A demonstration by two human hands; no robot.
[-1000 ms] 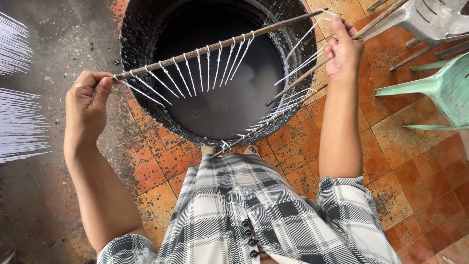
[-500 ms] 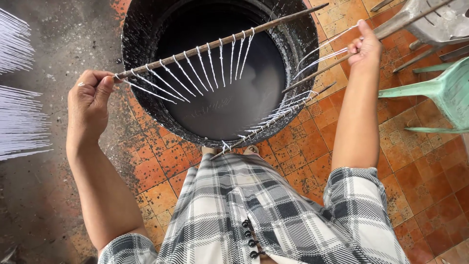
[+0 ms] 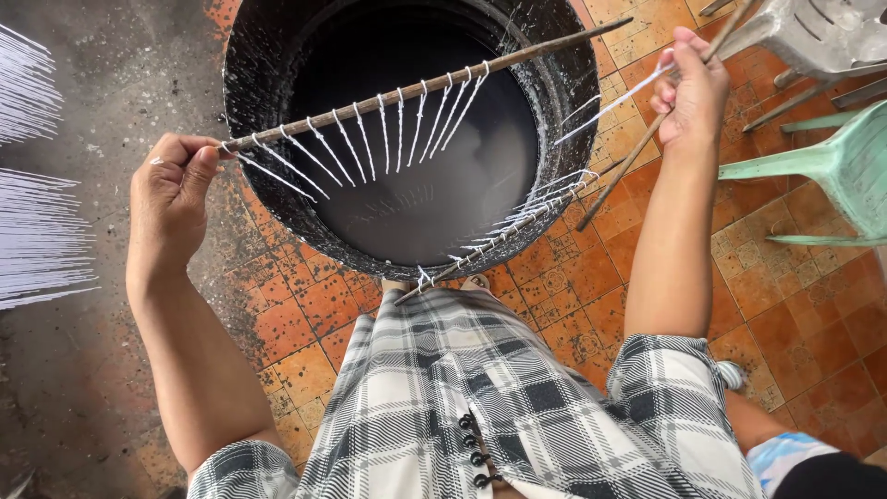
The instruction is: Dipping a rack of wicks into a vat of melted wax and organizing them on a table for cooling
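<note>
My left hand point(image 3: 171, 199) grips the near end of a long wooden stick point(image 3: 416, 88) from which several thin white strands hang. That stick reaches across the mouth of a big black barrel point(image 3: 268, 83) filled with dark liquid. My right hand point(image 3: 691, 88) is raised at the barrel's right side, closed on a second thin stick point(image 3: 628, 157) that carries a few white strands and slants steeply down toward the floor. A third stick with white strands point(image 3: 508, 226) lies on the barrel's near right rim.
White strands point(image 3: 42, 236) fan out at the far left edge. A grey plastic chair point(image 3: 813, 37) and a green plastic chair point(image 3: 832, 176) stand at the right on the orange tiled floor point(image 3: 813, 314). My checked garment point(image 3: 480, 397) fills the bottom.
My right hand has drawn its stick away from the barrel and tipped it steeper, so its lower end now points at the floor. The left hand and its stick have barely moved.
</note>
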